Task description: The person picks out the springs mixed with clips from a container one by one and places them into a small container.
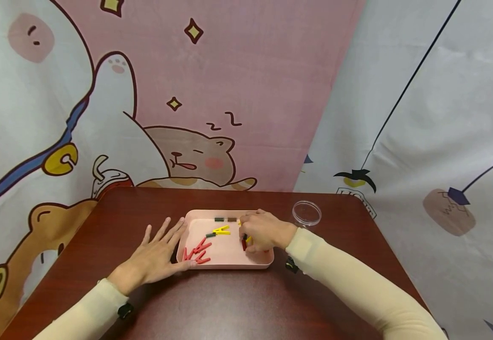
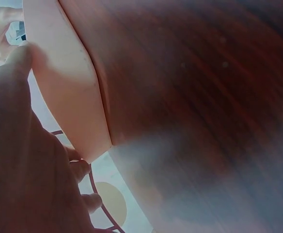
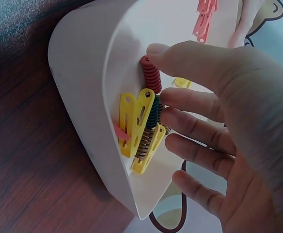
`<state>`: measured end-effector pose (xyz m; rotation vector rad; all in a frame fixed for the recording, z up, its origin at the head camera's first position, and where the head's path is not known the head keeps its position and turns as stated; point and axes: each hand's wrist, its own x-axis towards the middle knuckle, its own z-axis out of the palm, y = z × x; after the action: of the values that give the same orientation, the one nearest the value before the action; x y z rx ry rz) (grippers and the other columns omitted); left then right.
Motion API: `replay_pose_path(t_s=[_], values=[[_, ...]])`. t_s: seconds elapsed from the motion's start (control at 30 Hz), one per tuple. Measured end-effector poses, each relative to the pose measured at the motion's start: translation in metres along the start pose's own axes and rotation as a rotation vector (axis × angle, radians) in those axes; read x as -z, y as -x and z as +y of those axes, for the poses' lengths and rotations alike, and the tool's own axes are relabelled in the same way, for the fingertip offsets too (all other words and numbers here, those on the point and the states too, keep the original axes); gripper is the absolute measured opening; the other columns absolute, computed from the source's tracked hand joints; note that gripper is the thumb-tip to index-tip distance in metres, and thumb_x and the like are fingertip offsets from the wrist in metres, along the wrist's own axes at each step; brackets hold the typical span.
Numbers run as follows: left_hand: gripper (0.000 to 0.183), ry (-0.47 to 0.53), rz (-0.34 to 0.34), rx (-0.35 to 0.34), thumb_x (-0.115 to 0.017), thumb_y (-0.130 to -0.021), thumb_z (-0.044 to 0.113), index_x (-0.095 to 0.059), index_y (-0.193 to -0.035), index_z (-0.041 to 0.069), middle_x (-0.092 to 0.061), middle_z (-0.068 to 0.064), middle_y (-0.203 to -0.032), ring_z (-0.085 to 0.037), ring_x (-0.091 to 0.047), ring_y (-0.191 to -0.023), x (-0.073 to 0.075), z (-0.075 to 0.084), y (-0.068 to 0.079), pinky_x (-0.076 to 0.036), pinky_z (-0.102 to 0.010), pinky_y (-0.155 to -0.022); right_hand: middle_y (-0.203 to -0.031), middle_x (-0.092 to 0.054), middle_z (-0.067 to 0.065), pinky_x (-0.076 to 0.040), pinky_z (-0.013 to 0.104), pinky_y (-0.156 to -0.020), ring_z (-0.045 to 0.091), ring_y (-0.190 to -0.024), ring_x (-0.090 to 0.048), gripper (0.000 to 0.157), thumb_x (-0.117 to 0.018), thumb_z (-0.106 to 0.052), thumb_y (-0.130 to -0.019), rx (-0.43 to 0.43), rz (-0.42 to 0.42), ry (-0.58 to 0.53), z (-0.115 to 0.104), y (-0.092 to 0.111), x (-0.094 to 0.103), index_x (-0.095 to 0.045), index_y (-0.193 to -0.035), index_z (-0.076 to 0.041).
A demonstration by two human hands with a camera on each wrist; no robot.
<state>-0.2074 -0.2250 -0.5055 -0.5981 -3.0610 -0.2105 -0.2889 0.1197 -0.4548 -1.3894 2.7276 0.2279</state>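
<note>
The right hand (image 1: 263,231) reaches into the tray's (image 1: 229,266) right end, thumb and fingers apart, with no clear hold; the thumb tip is at one end of the red spring (image 3: 151,75), though whether it presses there I cannot tell. Just beside lie the green spring (image 3: 153,114), brown spring (image 3: 144,143) and yellow pegs (image 3: 127,114). The left hand (image 1: 154,252) spreads at the tray's left end, gripping nothing; red pegs (image 1: 203,247) lie inside near it. Beyond the right wrist a clear dish (image 1: 307,222) stands on the table (image 1: 229,302). The step in hand seems to be picking among loose pieces; the next move likely calls for a thumb-and-forefinger pinch on the red spring alone, tray steadied.
</note>
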Motion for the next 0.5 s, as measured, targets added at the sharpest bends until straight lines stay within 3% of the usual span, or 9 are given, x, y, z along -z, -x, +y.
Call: replay_pose_path(t_s=[0.5], values=[[0.114,-0.048,0.031,-0.044,-0.045,-0.088,0.094,-0.031,-0.17,0.017,-0.017,0.001,-0.181,-0.037,-0.015,-0.168,0.0005,-0.0013,-0.0006,-0.014,-0.077,-0.127,-0.1,-0.064,-0.012,-0.056,0.044,-0.098,0.012,-0.109,-0.062,0.028,-0.089,-0.055,-0.082,-0.008,-0.012,0.029,-0.0028,-0.0084,-0.0043,-0.081,-0.097,-0.033]])
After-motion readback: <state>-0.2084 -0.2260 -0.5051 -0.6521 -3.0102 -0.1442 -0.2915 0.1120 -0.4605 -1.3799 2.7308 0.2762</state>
